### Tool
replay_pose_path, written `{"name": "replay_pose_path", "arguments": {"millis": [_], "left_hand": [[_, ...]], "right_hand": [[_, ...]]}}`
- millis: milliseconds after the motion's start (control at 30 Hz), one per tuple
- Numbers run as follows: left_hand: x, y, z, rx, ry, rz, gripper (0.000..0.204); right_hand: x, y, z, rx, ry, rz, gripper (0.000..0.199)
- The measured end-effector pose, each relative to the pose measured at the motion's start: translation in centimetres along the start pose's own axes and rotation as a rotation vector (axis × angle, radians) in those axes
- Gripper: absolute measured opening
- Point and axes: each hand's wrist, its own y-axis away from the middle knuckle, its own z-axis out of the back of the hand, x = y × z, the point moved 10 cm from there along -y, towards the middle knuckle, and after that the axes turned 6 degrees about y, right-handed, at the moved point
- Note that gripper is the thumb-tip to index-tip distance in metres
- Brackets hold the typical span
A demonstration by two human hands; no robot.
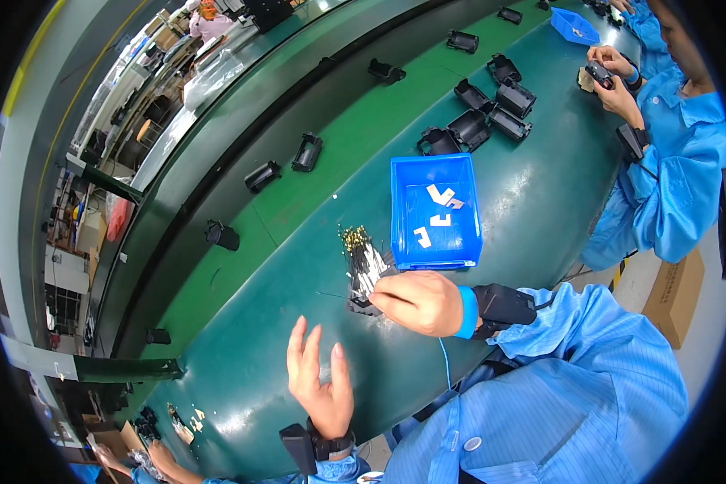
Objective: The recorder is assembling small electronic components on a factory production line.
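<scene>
My right hand is closed over the near end of a bundle of thin wires with gold tips and white sleeves, which lies on the green table. A thin strand sticks out leftward from under my fingers. A small black part lies under the bundle by my knuckles. My left hand hovers open above the table, palm up, fingers spread, holding nothing. Just beyond my right hand stands a blue plastic bin with a few small white pieces in it.
Black plastic housings are clustered past the bin, and more ride the dark conveyor on the left. A person in blue at the right handles a small black part. A second blue bin is far. Another person's hands work bottom left.
</scene>
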Motion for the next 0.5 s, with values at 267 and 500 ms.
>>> {"name": "replay_pose_path", "arguments": {"millis": [267,500], "left_hand": [[-1.3,0.4,-4.2,0.099,0.705,0.281,0.027],[-3.5,-0.1,-5.1,0.095,0.692,0.092,0.017]], "right_hand": [[-3.1,0.3,3.0,-0.233,-0.893,-0.588,0.010],[-0.9,0.8,5.6,-0.151,-0.684,-0.431,0.012]]}}
